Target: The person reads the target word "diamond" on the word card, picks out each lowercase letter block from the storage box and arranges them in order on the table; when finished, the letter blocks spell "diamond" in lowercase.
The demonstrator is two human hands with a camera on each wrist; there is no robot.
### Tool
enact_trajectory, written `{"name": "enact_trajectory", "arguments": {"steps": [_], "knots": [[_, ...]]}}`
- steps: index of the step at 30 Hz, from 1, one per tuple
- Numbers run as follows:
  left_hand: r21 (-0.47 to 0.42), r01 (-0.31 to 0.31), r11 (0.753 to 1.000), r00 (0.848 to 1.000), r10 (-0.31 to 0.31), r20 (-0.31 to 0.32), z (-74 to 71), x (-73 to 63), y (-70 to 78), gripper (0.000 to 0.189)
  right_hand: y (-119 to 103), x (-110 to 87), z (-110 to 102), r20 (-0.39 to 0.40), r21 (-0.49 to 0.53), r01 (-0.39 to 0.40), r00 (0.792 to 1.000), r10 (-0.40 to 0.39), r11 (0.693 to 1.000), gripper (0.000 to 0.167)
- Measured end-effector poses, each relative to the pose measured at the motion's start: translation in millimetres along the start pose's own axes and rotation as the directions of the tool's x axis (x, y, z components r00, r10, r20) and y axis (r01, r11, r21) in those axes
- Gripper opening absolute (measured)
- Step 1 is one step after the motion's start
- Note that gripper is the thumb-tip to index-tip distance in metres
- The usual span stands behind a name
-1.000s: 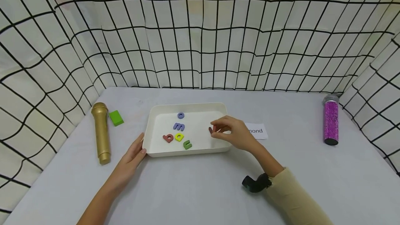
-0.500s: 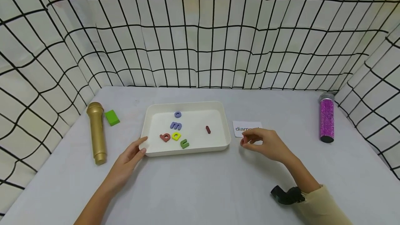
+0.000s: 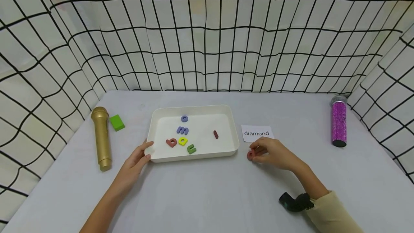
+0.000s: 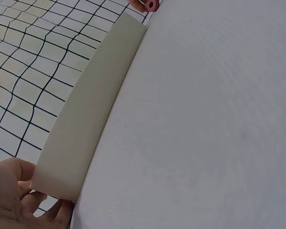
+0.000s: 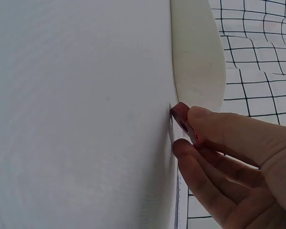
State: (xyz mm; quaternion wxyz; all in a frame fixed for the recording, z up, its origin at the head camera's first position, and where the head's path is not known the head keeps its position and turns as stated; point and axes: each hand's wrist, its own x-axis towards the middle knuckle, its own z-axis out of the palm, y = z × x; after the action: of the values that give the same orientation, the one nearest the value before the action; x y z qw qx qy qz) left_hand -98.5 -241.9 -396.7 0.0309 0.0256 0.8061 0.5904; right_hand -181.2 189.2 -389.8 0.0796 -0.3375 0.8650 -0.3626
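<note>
Head cam: the red letter [image 3: 250, 155] is outside the tray, just below the printed "diamond" card [image 3: 257, 133]. The right hand [image 3: 273, 152] has it pinched between thumb and fingertips, grip nearly closed. I can't tell whether it's touching the tabletop or just over it, or which letter it is, since the fingers cover part.

What could go wrong, imo: it's a small piece held by a bit of its edge, so a loose pinch might let it slip or come down twisted. Those fingers are also right by the card's lower edge, so a small drift upward could shove it crooked.

The left hand [image 3: 133, 163] has fingers and thumb bent around the left end of the white tray [image 3: 207, 121]. A hard push there might slide the tray's right end towards the card.

In the tray: blue o [image 3: 184, 118], blue m [image 3: 182, 130], brick-red letter [image 3: 171, 142], yellow letter [image 3: 183, 141], green letter [image 3: 191, 149], plus a dark red stick [image 3: 216, 134] off on its own to the right.

Further out: gold microphone [image 3: 102, 139] and green block [image 3: 117, 122] left, pink microphone [image 3: 339, 123] right, all well away from the right hand, so not really in the way.
</note>
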Motion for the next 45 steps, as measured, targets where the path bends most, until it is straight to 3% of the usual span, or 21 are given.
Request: {"name": "enact_trajectory", "arguments": {"steps": [5,25,34,40,45], "knots": [[0.012,0.023,1.000,1.000,-0.023,-0.012,-1.8,-1.1,-0.4,0.044,0.8,1.2,0.6,-0.015,-0.069,0.014,1.000,-0.015,0.998,0.026],[0.001,0.016,1.000,1.000,-0.016,-0.019,-1.1,-2.4,-1.0,0.043,2.9,2.7,8.7,-0.057,-0.104,-0.057,0.997,0.051,0.993,0.026],[0.035,0.009,0.999,0.999,-0.008,-0.031,-1.4,-1.3,-3.3,0.043,-5.1,0.7,-3.8,-0.078,-0.093,-0.101,0.993,0.094,0.991,0.047],[0.022,0.013,1.000,0.999,-0.012,-0.031,-0.4,-0.3,-3.1,0.043,-8.9,4.5,-11.2,-0.160,-0.104,-0.045,0.987,0.028,0.994,0.043],[0.016,0.018,1.000,0.999,-0.018,-0.032,0.1,-0.1,-2.8,0.042,-24.0,25.2,-5.6,-0.177,-0.082,0.043,0.983,-0.057,0.996,0.039]]}}
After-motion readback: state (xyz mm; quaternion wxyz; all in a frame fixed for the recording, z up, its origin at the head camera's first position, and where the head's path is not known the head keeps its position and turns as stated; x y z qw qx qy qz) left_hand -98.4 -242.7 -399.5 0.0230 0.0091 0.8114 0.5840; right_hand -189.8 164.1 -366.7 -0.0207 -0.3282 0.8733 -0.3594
